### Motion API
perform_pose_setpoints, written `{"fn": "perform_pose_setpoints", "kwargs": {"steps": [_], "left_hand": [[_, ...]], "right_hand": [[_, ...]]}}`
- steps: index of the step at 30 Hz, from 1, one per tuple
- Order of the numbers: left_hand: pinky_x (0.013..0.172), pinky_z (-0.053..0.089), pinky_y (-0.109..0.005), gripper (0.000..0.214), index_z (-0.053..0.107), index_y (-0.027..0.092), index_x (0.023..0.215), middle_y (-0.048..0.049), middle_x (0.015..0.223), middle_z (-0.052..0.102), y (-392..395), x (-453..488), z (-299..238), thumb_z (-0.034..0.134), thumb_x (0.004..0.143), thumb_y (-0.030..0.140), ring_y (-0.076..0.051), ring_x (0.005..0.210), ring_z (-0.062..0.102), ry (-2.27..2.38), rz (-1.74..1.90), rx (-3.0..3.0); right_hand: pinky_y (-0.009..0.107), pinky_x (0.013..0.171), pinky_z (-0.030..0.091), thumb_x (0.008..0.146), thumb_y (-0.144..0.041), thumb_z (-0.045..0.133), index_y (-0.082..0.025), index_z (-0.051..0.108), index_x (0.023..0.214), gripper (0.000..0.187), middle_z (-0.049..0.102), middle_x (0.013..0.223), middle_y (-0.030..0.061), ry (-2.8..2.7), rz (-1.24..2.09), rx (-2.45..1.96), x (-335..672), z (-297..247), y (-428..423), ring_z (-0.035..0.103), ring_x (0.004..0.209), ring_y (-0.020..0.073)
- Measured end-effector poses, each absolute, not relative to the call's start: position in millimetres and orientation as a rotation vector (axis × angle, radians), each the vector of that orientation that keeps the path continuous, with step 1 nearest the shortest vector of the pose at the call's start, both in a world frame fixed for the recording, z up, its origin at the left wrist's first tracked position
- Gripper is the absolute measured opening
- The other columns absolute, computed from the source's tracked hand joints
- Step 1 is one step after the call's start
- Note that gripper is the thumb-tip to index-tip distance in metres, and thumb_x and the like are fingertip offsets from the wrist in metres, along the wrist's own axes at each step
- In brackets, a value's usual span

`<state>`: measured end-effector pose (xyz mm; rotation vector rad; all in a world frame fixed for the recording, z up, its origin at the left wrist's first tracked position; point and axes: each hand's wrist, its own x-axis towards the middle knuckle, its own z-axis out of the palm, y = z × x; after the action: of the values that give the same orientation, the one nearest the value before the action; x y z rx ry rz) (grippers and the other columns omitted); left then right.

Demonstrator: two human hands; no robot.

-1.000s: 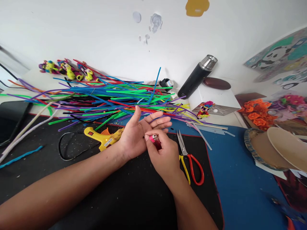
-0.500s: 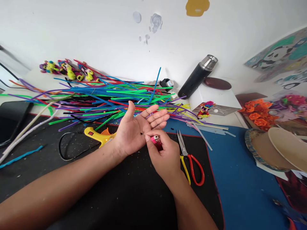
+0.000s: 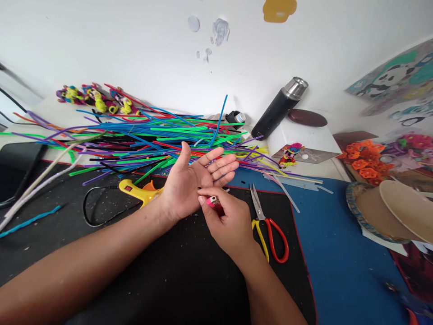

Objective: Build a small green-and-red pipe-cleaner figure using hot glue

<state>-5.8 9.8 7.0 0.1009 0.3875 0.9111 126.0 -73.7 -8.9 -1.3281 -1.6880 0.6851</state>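
Note:
Palm up, my left hand (image 3: 184,192) lies open with its fingers stretched out. A tiny black bit (image 3: 199,188) rests on that palm. My right hand (image 3: 232,221) is closed around a small pink and white piece (image 3: 211,201) with a dark dot, mostly hidden by the fingers. Its thumb and index fingertips are at the left palm, beside the black bit; whether they pinch it I cannot tell. Behind my left wrist lies a yellow glue gun (image 3: 144,195). Scissors (image 3: 260,216) with one red and one yellow handle lie right of my right hand.
A heap of coloured pipe cleaners (image 3: 162,140) spreads along the wall. Several fuzzy figures (image 3: 98,98) sit at the back left. A black thermos (image 3: 275,110) leans beside a white box (image 3: 307,140). Clear glue sticks (image 3: 304,184) lie on the blue mat (image 3: 334,253).
My right hand has shifted slightly left, bringing its fingertips to the black bit on the left palm. My left hand has stayed in place.

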Motion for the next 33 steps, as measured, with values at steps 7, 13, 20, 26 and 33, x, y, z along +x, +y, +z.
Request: {"fn": "perform_pose_setpoints", "kwargs": {"steps": [7, 13, 20, 26, 33], "left_hand": [[0.102, 0.066, -0.043, 0.09, 0.082, 0.013, 0.114, -0.0223, 0.123, 0.086, 8.9, -4.7, 7.2, 0.025, 0.112, 0.083, -0.033, 0.115, 0.084, 0.388, 0.913, 0.118], [0.106, 0.064, -0.046, 0.091, 0.082, 0.011, 0.118, -0.0245, 0.126, 0.085, 8.7, -5.9, 5.6, 0.027, 0.112, 0.084, -0.035, 0.118, 0.083, 0.389, 0.902, 0.108], [0.105, 0.065, -0.046, 0.09, 0.081, 0.011, 0.12, -0.0249, 0.124, 0.085, 8.1, -6.0, 5.0, 0.025, 0.113, 0.082, -0.035, 0.116, 0.084, 0.381, 0.883, 0.088], [0.107, 0.064, -0.048, 0.088, 0.08, 0.01, 0.125, -0.0256, 0.124, 0.085, 7.8, -5.3, 3.1, 0.029, 0.114, 0.08, -0.036, 0.116, 0.084, 0.372, 0.884, 0.083], [0.105, 0.065, -0.047, 0.088, 0.081, 0.009, 0.121, -0.0258, 0.124, 0.085, 7.7, -5.5, 2.8, 0.029, 0.114, 0.079, -0.036, 0.114, 0.085, 0.38, 0.884, 0.092]], "right_hand": [[0.025, 0.077, 0.065, 0.104, -0.024, 0.069, -0.024, 0.084, 0.117, 0.02, 0.091, 0.104, 0.0029, -1.661, 0.64, -1.35, 125.1, -5.5, -71.7, 0.086, 0.083, 0.0177], [0.026, 0.078, 0.066, 0.105, -0.025, 0.068, -0.025, 0.083, 0.118, 0.02, 0.09, 0.103, 0.003, -1.652, 0.633, -1.362, 125.7, -6.8, -71.9, 0.086, 0.083, 0.0181], [0.026, 0.082, 0.067, 0.105, -0.024, 0.069, -0.025, 0.081, 0.12, 0.02, 0.09, 0.108, 0.0031, -1.647, 0.616, -1.355, 125.8, -8.7, -72.7, 0.087, 0.09, 0.0188], [0.027, 0.087, 0.068, 0.104, -0.023, 0.069, -0.025, 0.08, 0.12, 0.02, 0.09, 0.111, 0.003, -1.637, 0.624, -1.35, 126.0, -9.3, -72.8, 0.088, 0.092, 0.0186], [0.027, 0.085, 0.068, 0.105, -0.023, 0.069, -0.025, 0.079, 0.121, 0.02, 0.09, 0.113, 0.0026, -1.632, 0.632, -1.358, 126.2, -8.9, -72.5, 0.087, 0.088, 0.0181]]}}
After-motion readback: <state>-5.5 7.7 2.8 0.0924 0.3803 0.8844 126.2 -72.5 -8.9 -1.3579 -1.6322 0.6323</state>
